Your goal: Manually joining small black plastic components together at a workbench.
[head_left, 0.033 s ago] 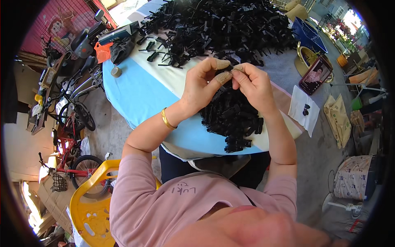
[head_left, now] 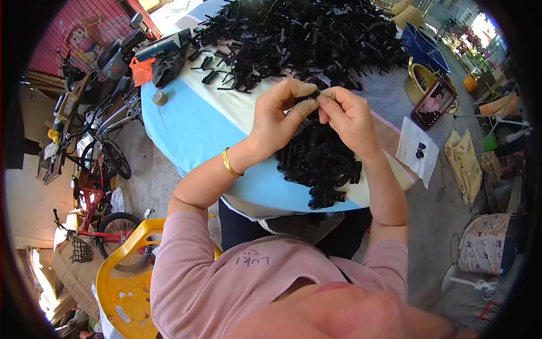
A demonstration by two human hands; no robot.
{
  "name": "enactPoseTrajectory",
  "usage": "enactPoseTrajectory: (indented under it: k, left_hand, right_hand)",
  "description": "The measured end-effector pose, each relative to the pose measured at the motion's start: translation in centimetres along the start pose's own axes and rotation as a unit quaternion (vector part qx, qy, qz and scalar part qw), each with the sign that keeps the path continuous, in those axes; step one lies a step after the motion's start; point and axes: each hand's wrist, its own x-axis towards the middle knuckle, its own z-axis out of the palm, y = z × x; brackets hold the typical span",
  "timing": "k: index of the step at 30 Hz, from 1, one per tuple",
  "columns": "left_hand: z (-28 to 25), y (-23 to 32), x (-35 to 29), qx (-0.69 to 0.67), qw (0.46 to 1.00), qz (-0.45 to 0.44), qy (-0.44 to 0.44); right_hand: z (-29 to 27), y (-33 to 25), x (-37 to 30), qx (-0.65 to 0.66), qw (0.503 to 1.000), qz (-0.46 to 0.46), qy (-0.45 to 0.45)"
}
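Note:
Over the table, my left hand [head_left: 278, 112] and my right hand [head_left: 350, 116] meet at the fingertips. Tan tape wraps the thumb and forefinger of the left one. Both hands are closed in a pinch on a small black piece, mostly hidden by the fingers; its exact kind does not show. Below them lies a pile of black clip-like pieces [head_left: 319, 161], reaching the table's near edge. A far larger heap of black pieces with short strap-like ends [head_left: 305, 37] covers the back of the table.
A striped cloth covers the table [head_left: 180, 130]. A tape roll [head_left: 160, 99] sits at its left. On the right are a propped phone [head_left: 433, 104], a white sheet [head_left: 416, 151] with small black bits, a gold pot [head_left: 416, 82] and a blue basket [head_left: 423, 50]. A yellow chair [head_left: 127, 282] stands lower left.

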Motion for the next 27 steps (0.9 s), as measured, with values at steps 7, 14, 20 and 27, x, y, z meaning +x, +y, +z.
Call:
enactPoseTrajectory:
  k: [7, 14, 20, 27]
  left_hand:
    - [0.4, 0.4, 0.4, 0.208, 0.969, 0.133, 0.004]
    - [0.3, 1.5, 0.6, 0.236, 0.954, 0.069, -0.171]
    - [0.5, 1.1, 0.8, 0.253, 0.92, 0.116, -0.274]
    - [-0.9, -0.4, 1.4, 0.083, 0.988, -0.096, -0.091]
  right_hand:
    - [-1.6, 0.5, 0.9, -0.023, 0.999, -0.023, -0.043]
    - [-7.5, 5.7, 2.9, -0.2, 0.975, 0.025, 0.091]
    - [-5.5, 9.0, 3.8, -0.466, 0.881, 0.081, 0.018]
    - [-6.4, 8.2, 3.9, -0.462, 0.883, 0.079, 0.024]
